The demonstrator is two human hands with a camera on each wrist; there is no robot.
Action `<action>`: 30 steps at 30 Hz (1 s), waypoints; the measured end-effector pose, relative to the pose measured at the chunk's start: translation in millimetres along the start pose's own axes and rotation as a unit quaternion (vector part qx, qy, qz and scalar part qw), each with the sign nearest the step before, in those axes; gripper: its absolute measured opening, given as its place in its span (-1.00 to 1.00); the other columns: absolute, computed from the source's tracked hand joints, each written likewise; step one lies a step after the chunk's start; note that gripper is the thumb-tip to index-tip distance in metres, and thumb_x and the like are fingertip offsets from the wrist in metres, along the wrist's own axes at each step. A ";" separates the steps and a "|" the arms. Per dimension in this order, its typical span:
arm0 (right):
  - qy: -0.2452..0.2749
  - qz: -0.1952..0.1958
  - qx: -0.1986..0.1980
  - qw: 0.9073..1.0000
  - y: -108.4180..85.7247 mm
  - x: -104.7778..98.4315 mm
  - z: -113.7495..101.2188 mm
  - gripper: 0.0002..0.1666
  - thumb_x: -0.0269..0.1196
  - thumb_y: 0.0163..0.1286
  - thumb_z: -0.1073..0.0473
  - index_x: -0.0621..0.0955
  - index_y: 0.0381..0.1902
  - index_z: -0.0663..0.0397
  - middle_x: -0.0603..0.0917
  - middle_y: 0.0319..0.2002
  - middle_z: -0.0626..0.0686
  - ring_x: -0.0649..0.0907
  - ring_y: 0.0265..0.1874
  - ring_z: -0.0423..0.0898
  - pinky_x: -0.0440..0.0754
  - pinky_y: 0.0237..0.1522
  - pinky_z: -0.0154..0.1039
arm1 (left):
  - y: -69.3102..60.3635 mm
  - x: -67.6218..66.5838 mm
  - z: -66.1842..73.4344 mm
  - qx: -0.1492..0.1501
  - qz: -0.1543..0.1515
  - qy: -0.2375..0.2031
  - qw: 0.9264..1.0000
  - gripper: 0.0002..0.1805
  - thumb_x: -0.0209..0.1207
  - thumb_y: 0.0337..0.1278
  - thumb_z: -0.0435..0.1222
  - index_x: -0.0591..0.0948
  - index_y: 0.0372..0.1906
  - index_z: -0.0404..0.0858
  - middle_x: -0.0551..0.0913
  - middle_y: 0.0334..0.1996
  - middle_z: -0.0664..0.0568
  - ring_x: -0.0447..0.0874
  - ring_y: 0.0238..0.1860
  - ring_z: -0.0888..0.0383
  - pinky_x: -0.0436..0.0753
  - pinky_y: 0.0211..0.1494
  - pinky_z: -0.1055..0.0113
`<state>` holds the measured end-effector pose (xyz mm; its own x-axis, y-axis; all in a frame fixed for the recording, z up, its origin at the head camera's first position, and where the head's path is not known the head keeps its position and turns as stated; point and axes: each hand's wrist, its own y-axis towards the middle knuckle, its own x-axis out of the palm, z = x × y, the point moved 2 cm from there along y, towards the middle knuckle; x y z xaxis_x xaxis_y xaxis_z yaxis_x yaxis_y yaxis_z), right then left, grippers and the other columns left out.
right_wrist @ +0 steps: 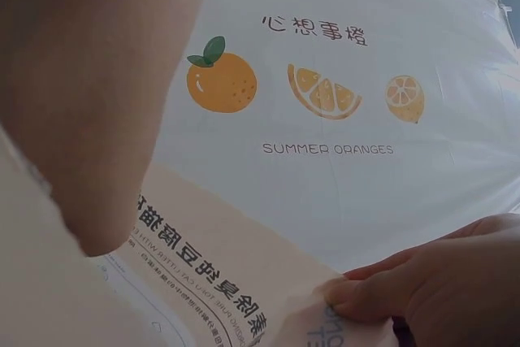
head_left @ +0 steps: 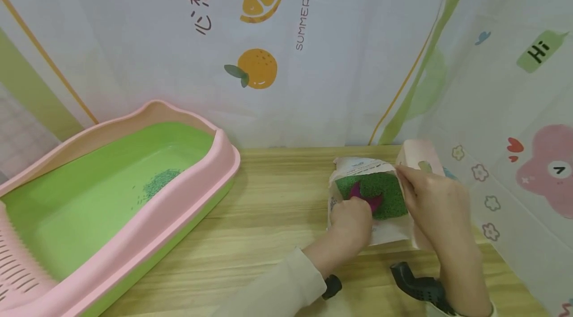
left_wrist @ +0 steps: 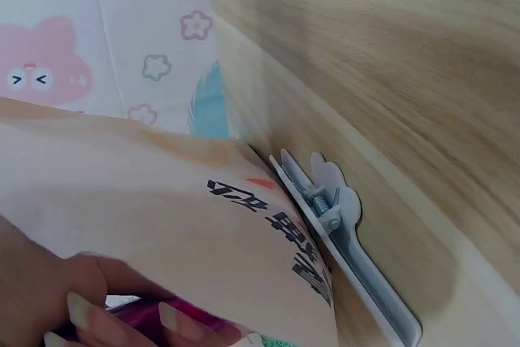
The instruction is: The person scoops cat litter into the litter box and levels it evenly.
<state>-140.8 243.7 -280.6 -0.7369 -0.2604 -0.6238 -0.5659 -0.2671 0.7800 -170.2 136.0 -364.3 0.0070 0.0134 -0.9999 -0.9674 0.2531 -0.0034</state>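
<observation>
My left hand [head_left: 351,220] reaches into an opened paper bag [head_left: 389,235] of green granular cat litter [head_left: 389,190]. It grips a magenta scoop [head_left: 371,202], whose edge shows against the litter. In the left wrist view, fingers [left_wrist: 97,318] curl round the scoop [left_wrist: 146,318] beside the bag's printed wall [left_wrist: 162,193]. My right hand [head_left: 440,205] pinches the bag's upper right edge between thumb and fingers. The right wrist view shows the printed side of the bag [right_wrist: 211,258]. The scoop's handle is mostly hidden by the left hand.
A green litter box [head_left: 89,197] with a pink rim [head_left: 179,197] stands at left, a small heap of green pellets [head_left: 160,183] inside. A grey clip [left_wrist: 345,241] lies beside the bag. Printed curtains [head_left: 335,83] hang behind. A pale box-like item [head_left: 418,154] stands behind the right hand.
</observation>
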 end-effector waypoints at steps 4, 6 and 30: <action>-0.003 0.002 -0.002 1.000 -0.1 -0.6 0.7 -0.90 0.38 0.25 0.31 0.79 -0.27 0.17 0.72 -0.63 0.19 0.39 -0.85 -0.08 0.25 -0.78 -0.17 | 1.2 2.2 -1.1 0.012 0.005 0.005 1.000 -0.78 0.31 0.23 0.02 0.73 -0.24 -0.03 0.71 -0.33 0.20 0.73 -0.40 0.24 0.64 -0.56 0.35; -0.004 0.002 -0.003 1.000 -0.5 -0.8 0.9 -0.90 0.39 0.24 0.31 0.79 -0.27 0.17 0.72 -0.64 0.19 0.38 -0.85 -0.08 0.24 -0.79 -0.18 | 1.9 3.7 -2.2 0.016 0.004 0.014 1.000 -0.76 0.32 0.20 0.02 0.71 -0.21 -0.04 0.70 -0.32 0.20 0.72 -0.43 0.25 0.63 -0.58 0.37; -0.004 0.001 0.001 1.000 1.2 -0.5 -0.3 -0.91 0.39 0.24 0.29 0.79 -0.29 0.15 0.69 -0.67 0.16 0.38 -0.85 -0.08 0.24 -0.77 -0.19 | 13.1 19.2 -11.2 0.035 0.036 -0.021 0.999 -0.81 0.33 0.13 -0.12 0.68 -0.25 -0.12 0.71 -0.36 0.18 0.70 -0.45 0.26 0.62 -0.52 0.37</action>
<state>-141.0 243.3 -279.4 -0.7418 -0.2531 -0.6211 -0.5647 -0.2638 0.7820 -185.6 128.8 -383.7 -0.0504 0.0736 -0.9960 -0.9455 0.3176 0.0713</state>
